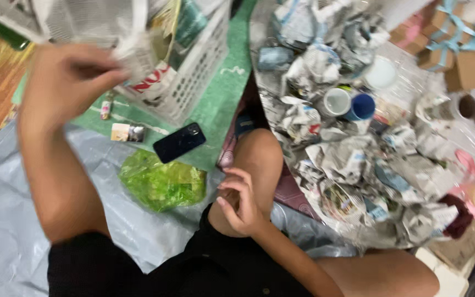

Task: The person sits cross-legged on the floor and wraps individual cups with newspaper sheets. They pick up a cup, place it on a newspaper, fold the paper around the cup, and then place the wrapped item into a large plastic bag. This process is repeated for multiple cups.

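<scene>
left hand (64, 82) pinching a crumpled newspaper sheet (133, 47) at its edge: light, soft, easy to tear. right hand (239, 202) half curled, empty, resting near knee (259, 151).

soft, even indoor light, fairly bright, with weak shadows only. the left hand (64, 82) and the newspaper (97, 22) it grips smear with motion blur. the whole view is slightly soft; glare whitens the plastic sheet (6, 187) and top right corner.
</scene>
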